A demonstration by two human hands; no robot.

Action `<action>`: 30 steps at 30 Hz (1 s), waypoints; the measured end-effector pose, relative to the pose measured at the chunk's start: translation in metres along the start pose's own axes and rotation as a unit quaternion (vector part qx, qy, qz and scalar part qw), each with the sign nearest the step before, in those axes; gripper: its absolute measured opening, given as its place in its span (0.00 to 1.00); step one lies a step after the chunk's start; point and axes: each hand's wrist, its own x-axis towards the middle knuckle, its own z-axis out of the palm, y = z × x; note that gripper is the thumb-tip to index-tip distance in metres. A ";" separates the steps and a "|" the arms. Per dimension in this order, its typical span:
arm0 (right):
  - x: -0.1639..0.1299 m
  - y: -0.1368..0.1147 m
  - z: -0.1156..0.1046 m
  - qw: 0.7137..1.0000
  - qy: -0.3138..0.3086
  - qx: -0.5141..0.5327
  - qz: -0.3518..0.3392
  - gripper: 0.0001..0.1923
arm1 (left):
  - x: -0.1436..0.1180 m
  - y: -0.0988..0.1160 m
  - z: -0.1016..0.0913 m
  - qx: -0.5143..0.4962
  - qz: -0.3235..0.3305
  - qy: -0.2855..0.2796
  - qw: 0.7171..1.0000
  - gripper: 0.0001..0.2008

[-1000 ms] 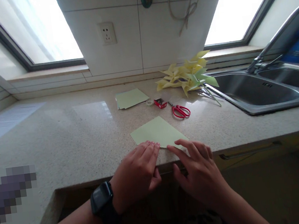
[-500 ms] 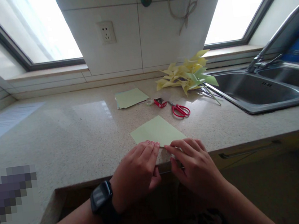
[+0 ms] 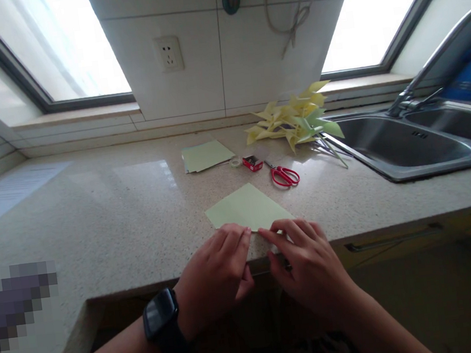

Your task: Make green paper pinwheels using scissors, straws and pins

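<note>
At the far left, well apart from the fingers, a printed sheet (image 3: pixel 14 189) lies on the worktop (image 3: pixel 117 225). Next comes the left hand (image 3: pixel 214 268), a dark watch (image 3: pixel 161 316) on its wrist. Its fingers lie close together and press down on the near left edge of the pale green paper (image 3: pixel 248 206); the thumb hangs apart below, so nothing is pinched. Beyond these fingers sits a stack of paper (image 3: pixel 209 155), with a tape roll (image 3: pixel 235 161) and a red box (image 3: pixel 253 163) just beside it.

The green paper lies flat, directly ahead of both sets of fingers, one corner pointing away. It spreads wider from left to right than away from the hands, though no long axis can be told for sure. Neither hand is nearer: both touch its near edge, with a small gap between their fingertips.

The right hand (image 3: pixel 302 248) has its index finger reaching to that edge, the others curled beside it and the thumb parted, with no visible grip. Past its fingers lie red-handled scissors (image 3: pixel 285 176), then farther off yellow and green paper pinwheels (image 3: pixel 293 121) and, rightmost, a sink (image 3: pixel 402 139).
</note>
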 end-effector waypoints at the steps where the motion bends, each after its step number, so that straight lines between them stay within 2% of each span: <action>1: 0.000 0.001 0.000 1.000 -0.004 0.003 0.000 0.18 | 0.000 0.000 -0.001 0.000 -0.002 -0.001 1.000 0.30; 11: 0.002 0.004 -0.002 0.999 -0.035 -0.002 0.004 0.20 | -0.001 0.000 0.005 0.030 0.006 -0.006 1.000 0.32; 30: 0.004 0.003 -0.001 0.998 -0.050 -0.016 0.027 0.23 | 0.004 -0.002 0.000 -0.026 -0.010 -0.023 0.999 0.32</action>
